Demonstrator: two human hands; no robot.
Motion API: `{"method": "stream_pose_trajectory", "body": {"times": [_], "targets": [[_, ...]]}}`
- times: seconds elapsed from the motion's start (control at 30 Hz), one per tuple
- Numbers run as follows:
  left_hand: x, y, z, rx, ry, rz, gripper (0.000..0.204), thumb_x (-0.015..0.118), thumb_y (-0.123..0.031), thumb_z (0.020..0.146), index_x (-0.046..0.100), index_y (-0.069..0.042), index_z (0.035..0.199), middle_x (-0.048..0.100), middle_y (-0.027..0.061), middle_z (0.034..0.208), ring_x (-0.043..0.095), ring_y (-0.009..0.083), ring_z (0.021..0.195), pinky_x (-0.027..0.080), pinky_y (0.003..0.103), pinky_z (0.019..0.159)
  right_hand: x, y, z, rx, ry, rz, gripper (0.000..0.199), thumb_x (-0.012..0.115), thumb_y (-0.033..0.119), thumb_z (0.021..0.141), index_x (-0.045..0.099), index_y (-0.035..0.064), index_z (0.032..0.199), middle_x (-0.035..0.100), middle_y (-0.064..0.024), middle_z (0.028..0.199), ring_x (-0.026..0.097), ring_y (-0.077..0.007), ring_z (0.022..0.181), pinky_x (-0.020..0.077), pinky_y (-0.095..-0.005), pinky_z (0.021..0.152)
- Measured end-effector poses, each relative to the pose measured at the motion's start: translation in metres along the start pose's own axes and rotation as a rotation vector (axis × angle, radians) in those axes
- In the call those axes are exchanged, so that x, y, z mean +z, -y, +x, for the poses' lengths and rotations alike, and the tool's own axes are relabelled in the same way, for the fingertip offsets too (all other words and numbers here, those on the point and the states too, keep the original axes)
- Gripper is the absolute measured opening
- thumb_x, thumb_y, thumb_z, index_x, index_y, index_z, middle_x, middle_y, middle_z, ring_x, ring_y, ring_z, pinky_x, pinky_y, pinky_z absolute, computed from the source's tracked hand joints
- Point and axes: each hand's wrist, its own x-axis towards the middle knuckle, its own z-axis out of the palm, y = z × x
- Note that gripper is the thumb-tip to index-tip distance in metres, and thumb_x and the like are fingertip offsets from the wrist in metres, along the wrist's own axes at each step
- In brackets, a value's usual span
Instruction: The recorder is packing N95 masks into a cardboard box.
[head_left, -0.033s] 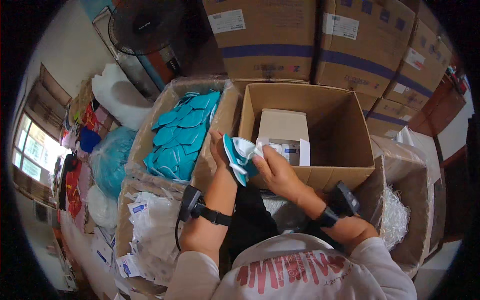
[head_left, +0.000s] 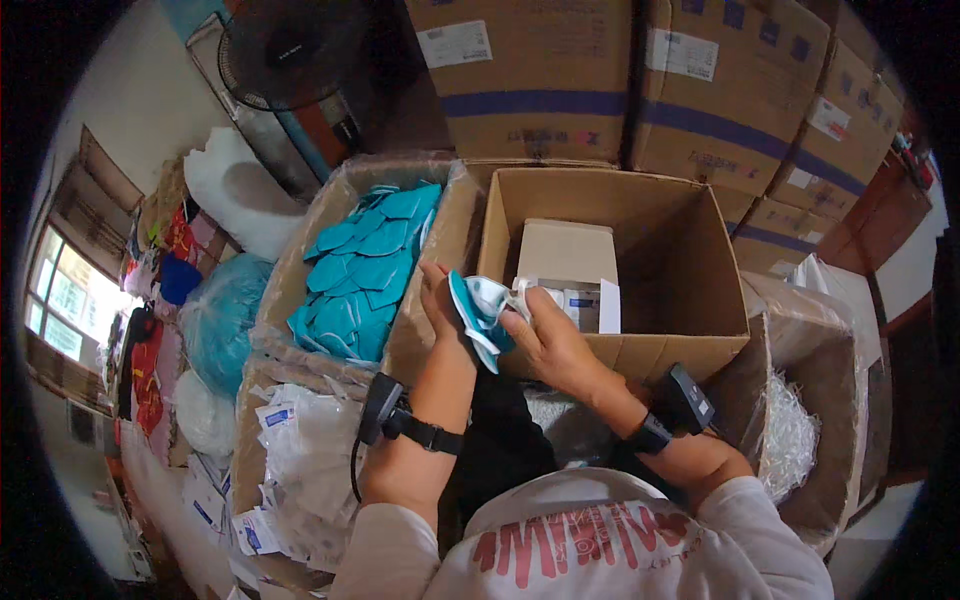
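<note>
Between my hands is a small bunch of teal face masks with white inner sides, held above the gap in front of the open carton. My left hand closes around their left side, its fingers partly hidden behind them. At the right side, my right hand pinches whitish, strap-like material between thumb and fingers. Just beyond the right hand, inside the open carton, stands a small pale box with white and blue packets showing at its near end.
A plastic-lined box of teal masks stands at the left. Nearer lies a box of clear packets. On the right, another lined box holds white strands. Tall sealed cartons are stacked behind, beside a black fan.
Both hands have shifted very slightly to the right with the masks. My grip on them looks the same, and the surrounding boxes have not moved.
</note>
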Motion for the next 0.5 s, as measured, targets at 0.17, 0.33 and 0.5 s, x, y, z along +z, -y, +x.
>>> {"method": "stream_pose_trajectory", "body": {"times": [0.17,0.33,0.5], "targets": [[0.009,-0.021,-0.007,0.195,-0.183,0.267,0.041,0.035,-0.043,0.091,0.047,-0.006,0.079,0.049,0.0068,0.076,0.048,0.0177,0.067,0.041,0.03,0.066,0.008,-0.004,-0.005,-0.164,0.054,-0.163,0.032,0.058,0.015,0.079,0.041,-0.0018,0.101,0.045,-0.0207,0.094,0.047,-0.0403,0.086,0.0409,-0.0401,0.073],[0.008,-0.019,-0.016,0.027,-0.156,0.164,0.039,0.036,-0.044,0.09,0.046,-0.006,0.084,0.049,0.0081,0.078,0.049,0.0183,0.073,0.041,0.031,0.069,0.014,-0.007,-0.004,-0.256,0.069,-0.103,0.022,0.052,0.002,0.077,0.044,-0.0021,0.098,0.042,-0.0195,0.093,0.045,-0.0389,0.087,0.0382,-0.0406,0.077],[0.016,-0.016,-0.021,-0.004,-0.187,0.112,0.04,0.033,-0.04,0.09,0.048,-0.003,0.087,0.051,0.0104,0.081,0.051,0.0211,0.077,0.041,0.032,0.071,0.019,-0.019,0.002,0.027,0.029,0.161,0.019,0.045,0.011,0.086,0.045,0.0018,0.102,0.048,-0.0116,0.093,0.05,-0.0275,0.085,0.0417,-0.0334,0.072]]}}
